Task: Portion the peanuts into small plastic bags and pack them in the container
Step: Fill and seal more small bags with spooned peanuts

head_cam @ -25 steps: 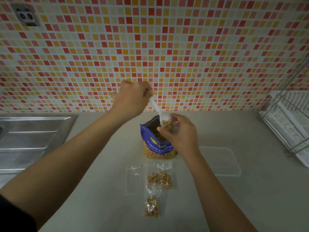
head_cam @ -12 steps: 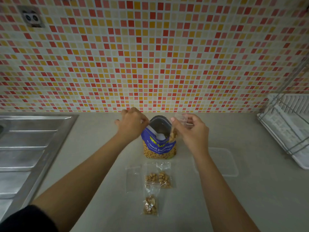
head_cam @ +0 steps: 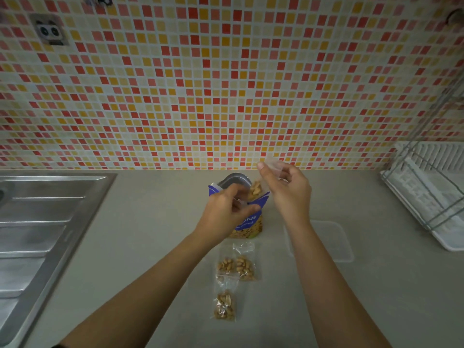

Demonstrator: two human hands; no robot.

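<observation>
The right hand pinches the top of a small clear bag, its peanut load hanging over the mouth of the blue peanut pouch. The left hand curls in front of the pouch and covers much of it; whether it grips anything I cannot tell. Two filled bags lie on the counter between the forearms. The clear container sits beside the right forearm. A steel sink lies left, a dish rack right.
</observation>
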